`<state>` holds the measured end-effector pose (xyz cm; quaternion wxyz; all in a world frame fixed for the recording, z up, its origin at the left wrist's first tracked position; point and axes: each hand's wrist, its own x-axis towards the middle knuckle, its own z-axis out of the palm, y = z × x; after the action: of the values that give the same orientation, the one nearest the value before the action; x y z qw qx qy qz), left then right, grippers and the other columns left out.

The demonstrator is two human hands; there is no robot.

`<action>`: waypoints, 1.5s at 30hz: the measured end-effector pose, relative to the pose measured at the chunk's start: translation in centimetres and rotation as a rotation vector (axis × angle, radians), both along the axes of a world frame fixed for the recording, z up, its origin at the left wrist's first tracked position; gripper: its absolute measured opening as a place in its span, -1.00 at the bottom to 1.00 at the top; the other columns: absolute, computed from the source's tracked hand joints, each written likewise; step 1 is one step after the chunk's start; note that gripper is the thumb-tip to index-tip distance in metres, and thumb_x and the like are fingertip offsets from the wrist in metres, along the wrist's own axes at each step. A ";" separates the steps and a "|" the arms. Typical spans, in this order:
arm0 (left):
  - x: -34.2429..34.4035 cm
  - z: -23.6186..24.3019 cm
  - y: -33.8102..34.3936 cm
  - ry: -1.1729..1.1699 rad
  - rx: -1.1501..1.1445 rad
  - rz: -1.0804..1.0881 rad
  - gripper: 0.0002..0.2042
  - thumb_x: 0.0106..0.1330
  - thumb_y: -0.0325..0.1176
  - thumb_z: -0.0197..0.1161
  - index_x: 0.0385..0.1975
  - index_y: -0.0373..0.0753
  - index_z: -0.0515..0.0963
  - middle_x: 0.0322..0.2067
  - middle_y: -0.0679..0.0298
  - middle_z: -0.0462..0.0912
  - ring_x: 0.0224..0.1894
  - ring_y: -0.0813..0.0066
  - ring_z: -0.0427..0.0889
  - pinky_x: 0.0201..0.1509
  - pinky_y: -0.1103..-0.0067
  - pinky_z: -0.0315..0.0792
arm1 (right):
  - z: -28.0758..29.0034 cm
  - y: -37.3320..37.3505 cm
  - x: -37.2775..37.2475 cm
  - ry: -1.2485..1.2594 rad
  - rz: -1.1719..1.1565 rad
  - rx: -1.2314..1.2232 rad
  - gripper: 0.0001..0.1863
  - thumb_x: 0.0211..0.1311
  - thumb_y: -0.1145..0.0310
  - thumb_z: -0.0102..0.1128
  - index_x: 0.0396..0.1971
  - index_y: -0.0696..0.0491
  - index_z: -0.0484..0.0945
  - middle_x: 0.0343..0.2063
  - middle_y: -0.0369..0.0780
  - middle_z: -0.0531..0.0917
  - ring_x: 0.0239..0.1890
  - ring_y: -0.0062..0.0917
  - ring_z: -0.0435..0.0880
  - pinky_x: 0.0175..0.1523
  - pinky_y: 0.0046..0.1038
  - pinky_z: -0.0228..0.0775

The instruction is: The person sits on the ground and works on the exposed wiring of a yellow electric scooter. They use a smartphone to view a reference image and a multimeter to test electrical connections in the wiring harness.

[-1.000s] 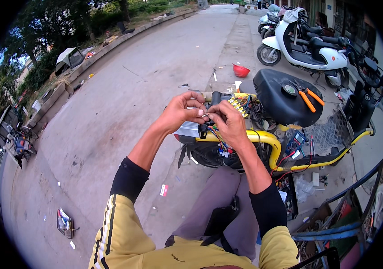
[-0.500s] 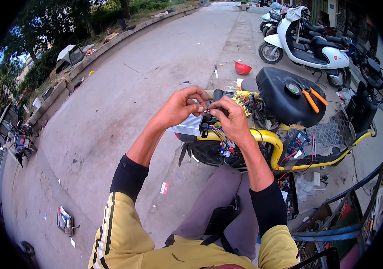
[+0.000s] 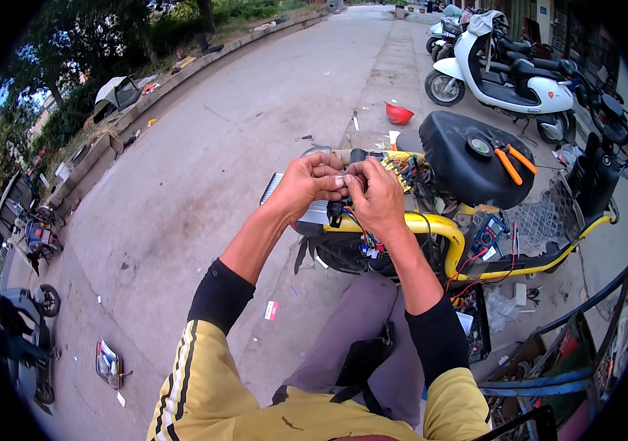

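Note:
My left hand [image 3: 305,184] and my right hand [image 3: 377,192] meet fingertip to fingertip above the rear of a scooter with a yellow frame [image 3: 442,229]. Both pinch a thin wire, whose end the fingers now mostly hide. Partly under my left hand lies a silver finned box [image 3: 316,213]. Coloured wires with yellow sleeves [image 3: 404,169] spread behind my right hand. More wires with plugs [image 3: 370,239] hang below my wrists. On the black seat [image 3: 452,151] rest orange-handled pliers [image 3: 510,165] and a dark roll [image 3: 480,148].
A multimeter [image 3: 489,234] with red leads lies on the scooter's footboard. At the lower right stands a blue-edged metal rack [image 3: 549,387] of parts. Beyond the scooter are a red bowl-shaped thing [image 3: 399,113] and a parked white scooter [image 3: 501,81]. A small tray [image 3: 109,365] sits at left.
My fingers have closed closer together, covering the wire end that showed between them. At the far left rim, a person on a dark scooter has come into view.

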<state>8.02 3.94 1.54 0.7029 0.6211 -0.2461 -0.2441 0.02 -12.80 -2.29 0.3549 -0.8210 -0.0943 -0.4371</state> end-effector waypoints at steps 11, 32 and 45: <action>-3.8 -1.9 -1.5 -0.410 -0.023 0.412 -0.74 0.31 -0.59 0.38 -0.05 -0.43 0.54 -0.25 0.19 0.75 -0.22 0.53 0.75 -0.09 0.58 0.66 | 0.7 0.6 -0.1 0.113 -0.098 0.059 -0.84 0.33 0.29 0.28 -0.28 0.07 0.64 -0.30 -0.15 0.71 -0.25 -0.14 0.70 -0.14 -0.13 0.37; -2.5 -0.2 -0.5 -1.444 0.405 0.422 -0.91 0.43 -0.44 0.26 -0.16 -0.28 0.58 -0.26 0.13 0.67 -0.37 0.07 0.69 -0.34 0.38 0.57 | 2.0 -0.1 -0.5 0.189 -0.027 -0.007 -0.83 0.33 0.30 0.27 -0.31 0.10 0.68 -0.31 -0.15 0.70 -0.21 -0.14 0.69 -0.10 -0.11 0.41; -2.3 -0.5 0.1 -0.628 0.212 0.241 -0.83 0.48 -0.40 0.25 -0.17 -0.42 0.64 -0.52 0.30 0.66 -0.47 0.62 0.62 -0.37 0.60 0.53 | 1.3 -0.3 -0.6 0.123 -0.047 -0.130 -0.88 0.31 0.32 0.29 -0.32 0.05 0.65 -0.34 -0.23 0.65 -0.22 -0.26 0.65 -0.08 -0.21 0.26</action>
<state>5.70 4.01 1.00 0.5482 0.7601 -0.3485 0.0191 -0.55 -13.13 -0.99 0.2958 -0.8696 -0.0812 -0.3870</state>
